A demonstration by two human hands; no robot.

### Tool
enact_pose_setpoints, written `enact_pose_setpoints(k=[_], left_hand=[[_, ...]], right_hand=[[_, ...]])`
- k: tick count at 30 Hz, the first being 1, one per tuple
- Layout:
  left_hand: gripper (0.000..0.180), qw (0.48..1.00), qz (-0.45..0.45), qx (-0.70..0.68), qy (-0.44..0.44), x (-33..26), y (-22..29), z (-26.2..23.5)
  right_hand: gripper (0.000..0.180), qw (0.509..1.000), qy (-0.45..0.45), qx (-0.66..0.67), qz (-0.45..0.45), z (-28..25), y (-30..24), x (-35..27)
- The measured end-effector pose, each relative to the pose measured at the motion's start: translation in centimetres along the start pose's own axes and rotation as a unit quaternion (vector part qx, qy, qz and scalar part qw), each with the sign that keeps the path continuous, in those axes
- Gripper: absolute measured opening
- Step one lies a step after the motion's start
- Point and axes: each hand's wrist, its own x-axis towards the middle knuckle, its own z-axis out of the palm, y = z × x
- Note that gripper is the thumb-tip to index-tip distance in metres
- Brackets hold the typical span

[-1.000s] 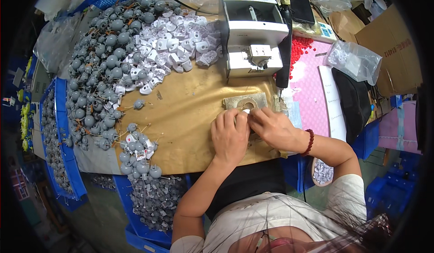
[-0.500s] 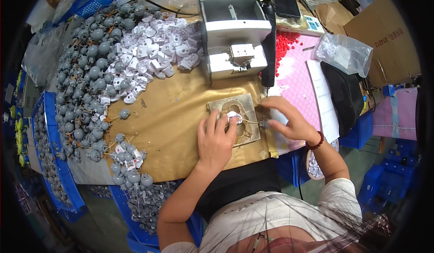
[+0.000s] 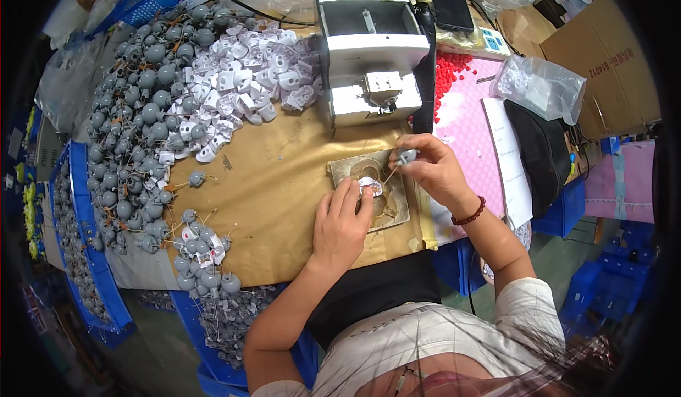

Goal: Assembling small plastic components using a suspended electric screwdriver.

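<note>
While the left hand (image 3: 342, 219) lies flat with its fingers pressed together, pinning a small white piece (image 3: 369, 184) onto the square metal plate (image 3: 397, 209) near the front edge of the surface (image 3: 284, 184), the right hand (image 3: 434, 170) pinches a small grey round part (image 3: 406, 156) between thumb and fingertips, held just above the plate's far corner. A thin wire seems to run from the grey part down toward the white piece. This looks like the joining step: the white piece is seated and held, and the grey part is being brought to it. The next move would seem to call for lowering the grey part squarely onto the white piece, keeping the left fingers firm so nothing slides. Behind the plate stands a grey boxy machine (image 3: 369, 49); to the left lie a heap of white pieces (image 3: 241, 85) and a spread of grey round parts (image 3: 135, 127).
</note>
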Motion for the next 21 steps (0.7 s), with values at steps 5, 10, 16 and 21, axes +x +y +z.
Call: enact_pose_setpoints(k=[5,10,16,21], left_hand=[[0.039,1.0,0.002,-0.027,0.0,0.2,-0.3,-0.1],[0.036,0.999,0.0,-0.053,0.007,0.2,-0.7,-0.1],[0.033,0.998,0.003,-0.057,0.014,0.3,-0.9,0.0],[0.033,0.998,-0.006,-0.06,0.028,1.0,-0.8,-0.2]], right_hand=[[0.04,0.975,-0.142,-0.118,0.12,1.4,-2.4,1.6],[0.035,0.891,-0.14,-0.428,0.063,3.4,-2.6,1.8],[0.028,0.855,-0.058,-0.506,-0.095,2.9,-0.1,0.5],[0.035,0.855,0.0,-0.516,-0.056,3.6,0.6,-0.4]])
